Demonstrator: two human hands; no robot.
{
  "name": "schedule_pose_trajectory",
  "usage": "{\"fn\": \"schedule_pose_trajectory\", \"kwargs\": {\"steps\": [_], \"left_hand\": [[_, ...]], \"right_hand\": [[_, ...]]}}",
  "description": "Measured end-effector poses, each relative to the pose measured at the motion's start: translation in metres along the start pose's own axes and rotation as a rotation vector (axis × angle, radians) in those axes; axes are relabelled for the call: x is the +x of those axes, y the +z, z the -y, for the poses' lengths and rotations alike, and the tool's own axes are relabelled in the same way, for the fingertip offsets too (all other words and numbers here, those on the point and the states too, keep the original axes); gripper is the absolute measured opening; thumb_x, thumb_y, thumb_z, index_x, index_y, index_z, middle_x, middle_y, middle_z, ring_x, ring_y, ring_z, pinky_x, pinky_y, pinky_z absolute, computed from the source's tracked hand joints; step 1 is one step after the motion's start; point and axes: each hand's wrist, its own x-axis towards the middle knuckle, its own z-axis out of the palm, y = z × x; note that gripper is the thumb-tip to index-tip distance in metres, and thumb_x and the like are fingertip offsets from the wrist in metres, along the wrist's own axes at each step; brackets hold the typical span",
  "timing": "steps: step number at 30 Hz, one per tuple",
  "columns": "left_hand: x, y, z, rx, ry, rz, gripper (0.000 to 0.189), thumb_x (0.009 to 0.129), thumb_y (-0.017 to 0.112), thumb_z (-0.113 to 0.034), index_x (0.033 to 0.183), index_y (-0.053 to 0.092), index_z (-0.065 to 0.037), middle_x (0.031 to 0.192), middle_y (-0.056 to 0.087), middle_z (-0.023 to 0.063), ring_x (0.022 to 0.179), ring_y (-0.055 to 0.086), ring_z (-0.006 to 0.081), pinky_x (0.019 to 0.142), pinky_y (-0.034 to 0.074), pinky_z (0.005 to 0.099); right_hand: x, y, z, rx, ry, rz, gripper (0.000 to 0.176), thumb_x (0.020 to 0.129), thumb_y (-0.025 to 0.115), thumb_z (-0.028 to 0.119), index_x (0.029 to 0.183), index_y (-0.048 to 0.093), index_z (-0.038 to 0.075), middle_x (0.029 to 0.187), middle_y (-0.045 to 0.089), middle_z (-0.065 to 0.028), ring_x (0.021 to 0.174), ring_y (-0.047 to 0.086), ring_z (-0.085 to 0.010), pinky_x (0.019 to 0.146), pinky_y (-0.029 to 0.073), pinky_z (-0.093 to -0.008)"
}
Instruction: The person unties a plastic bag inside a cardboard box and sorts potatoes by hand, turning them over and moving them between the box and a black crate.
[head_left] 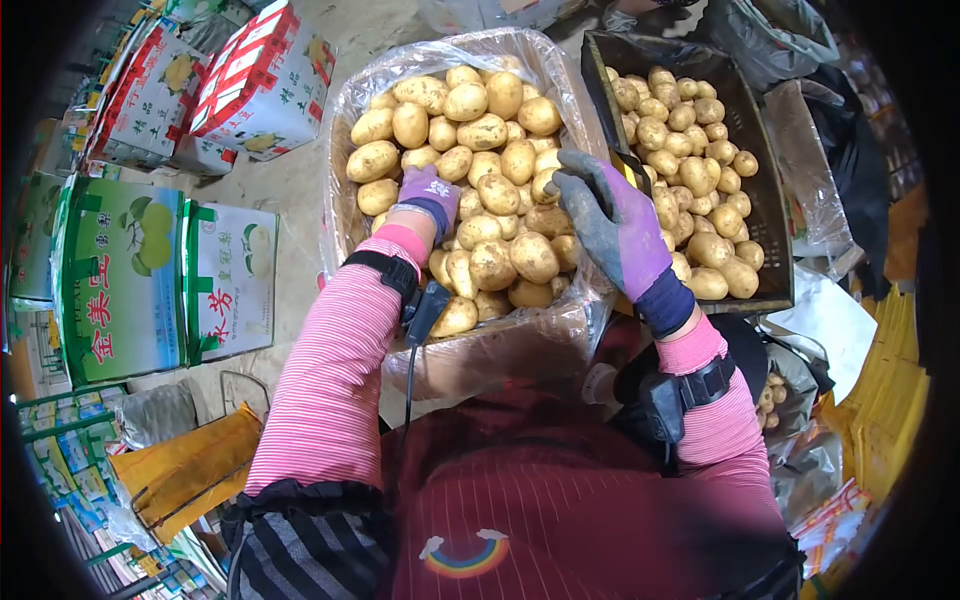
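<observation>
My left hand (428, 198), in a purple glove, rests on the potatoes (482, 225) in the plastic-lined cardboard box (455, 365). Its fingertips are hidden, so whether it grips a potato does not show. At the right rim of the same box is my right hand (612, 215), in a purple glove with grey palm and fingers. Its fingers are bent loosely and point left, thumb apart, beside the potatoes, with nothing visible between them. To the right stands a dark crate (776, 290) holding more potatoes (692, 150).
Printed cartons (262, 85) stand at the upper left, with green-edged fruit boxes (130, 280) below them. An orange-yellow folder-like piece (190, 470) lies at the lower left. Plastic bags (765, 40) and a cardboard piece (805, 150) are beyond the crate; yellow sheets (885, 370) lie at the right.
</observation>
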Motion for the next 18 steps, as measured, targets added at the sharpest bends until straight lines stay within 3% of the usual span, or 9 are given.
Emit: {"fn": "schedule_pose_trajectory", "kwargs": {"steps": [9, 14, 15, 16, 17, 18], "left_hand": [[0.009, 0.024, 0.008, 0.0, 0.069, -0.117, 0.039, 0.086, 0.063, -0.023, 0.125, 0.066, -0.015, 0.121, 0.068, 0.0065, 0.124, 0.054, 0.0289, 0.105, 0.038, 0.0496], [0.009, 0.032, 0.01, 0.035, 0.089, -0.171, 0.044, 0.083, 0.064, -0.022, 0.127, 0.063, -0.015, 0.124, 0.066, 0.0064, 0.121, 0.053, 0.0314, 0.103, 0.038, 0.0508], [0.011, 0.032, 0.009, 0.026, 0.074, -0.165, 0.045, 0.083, 0.064, -0.022, 0.127, 0.063, -0.015, 0.124, 0.066, 0.007, 0.12, 0.053, 0.0315, 0.105, 0.037, 0.051], [0.022, 0.057, 0.016, -0.039, 0.099, -0.293, 0.048, 0.081, 0.064, -0.024, 0.128, 0.063, -0.016, 0.124, 0.066, 0.0086, 0.118, 0.054, 0.0332, 0.105, 0.037, 0.0518], [0.022, 0.051, 0.012, -0.001, 0.066, -0.232, 0.051, 0.08, 0.066, -0.029, 0.13, 0.063, -0.017, 0.124, 0.066, 0.0098, 0.12, 0.053, 0.0351, 0.105, 0.036, 0.0536], [0.03, 0.05, 0.012, 0.001, 0.042, -0.142, 0.055, 0.078, 0.068, -0.032, 0.132, 0.063, -0.019, 0.126, 0.065, 0.0117, 0.123, 0.052, 0.0365, 0.107, 0.035, 0.0555]], "right_hand": [[0.006, -0.013, 0.006, -0.031, -0.012, -0.039, 0.036, 0.098, 0.063, 0.017, 0.131, 0.061, 0.003, 0.096, 0.07, -0.0067, 0.087, 0.065, -0.0092, 0.081, 0.054, -0.0272], [0.007, -0.021, 0.007, -0.046, -0.029, -0.057, 0.036, 0.098, 0.063, 0.017, 0.131, 0.061, 0.002, 0.101, 0.072, -0.0111, 0.09, 0.067, -0.013, 0.083, 0.054, -0.0296], [0.006, -0.021, 0.011, -0.086, -0.034, -0.05, 0.036, 0.098, 0.063, 0.017, 0.13, 0.061, 0.001, 0.104, 0.072, -0.0137, 0.093, 0.068, -0.0167, 0.085, 0.054, -0.0316], [0.007, -0.025, 0.017, -0.138, -0.046, -0.055, 0.036, 0.098, 0.063, 0.016, 0.13, 0.061, 0.001, 0.108, 0.072, -0.0164, 0.095, 0.07, -0.0205, 0.087, 0.054, -0.0336], [0.009, -0.025, -0.003, -0.107, -0.228, -0.086, 0.036, 0.097, 0.063, 0.018, 0.129, 0.062, 0.001, 0.114, 0.07, -0.0209, 0.103, 0.07, -0.0259, 0.091, 0.054, -0.0361], [0.005, -0.024, -0.004, -0.078, -0.13, -0.061, 0.04, 0.098, 0.064, 0.017, 0.135, 0.059, 0.005, 0.121, 0.068, -0.0144, 0.112, 0.065, -0.0232, 0.1, 0.05, -0.0355]]}}
